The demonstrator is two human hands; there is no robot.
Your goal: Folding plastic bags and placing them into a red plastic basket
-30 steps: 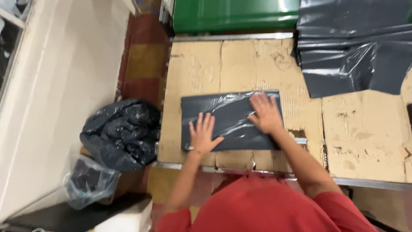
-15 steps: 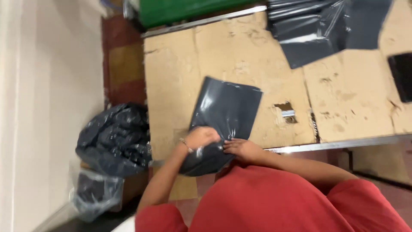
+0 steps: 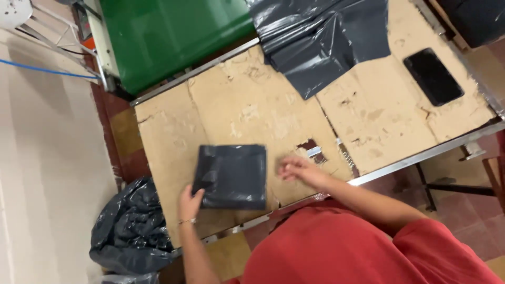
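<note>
A dark grey plastic bag (image 3: pixel 232 176), folded into a near square, lies flat on the cardboard-covered table (image 3: pixel 247 110). My left hand (image 3: pixel 188 203) rests at the folded bag's lower left corner, fingers touching its edge. My right hand (image 3: pixel 298 170) hovers just to the right of the bag, fingers loosely spread and blurred, holding nothing. My red shirt fills the bottom right of the view.
A pile of unfolded grey plastic bags (image 3: pixel 321 39) lies at the table's far side. A black phone (image 3: pixel 433 77) lies at the right. A green bin (image 3: pixel 173 37) stands behind the table. Stuffed black bags (image 3: pixel 126 231) sit on the floor at the left.
The bag went from a long flat strip to a compact folded square. My right hand came off it and moved to the right; my left hand stays at its lower left corner.
</note>
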